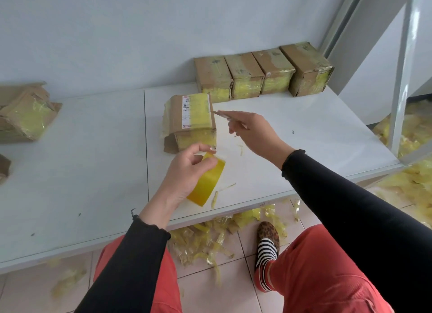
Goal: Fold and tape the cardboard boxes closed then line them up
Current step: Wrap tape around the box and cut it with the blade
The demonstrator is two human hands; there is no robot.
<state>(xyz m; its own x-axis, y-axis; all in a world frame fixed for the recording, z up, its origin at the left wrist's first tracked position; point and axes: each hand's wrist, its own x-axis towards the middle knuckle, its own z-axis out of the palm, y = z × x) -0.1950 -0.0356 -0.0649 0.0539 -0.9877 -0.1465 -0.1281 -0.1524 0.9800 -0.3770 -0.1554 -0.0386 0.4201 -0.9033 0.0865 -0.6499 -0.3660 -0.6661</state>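
A small cardboard box with a white label and yellow tape lies on the white table, one flap loose at its near left corner. My left hand grips a roll of yellow tape just in front of the box. My right hand holds a thin blade or cutter whose tip points at the box's right edge. Several taped boxes stand in a row against the wall behind it.
Untaped, flattened cardboard boxes lie at the table's left end. Yellow tape scraps litter the tiled floor under and right of the table. A grey metal frame rises at the table's right edge. My knees sit below the front edge.
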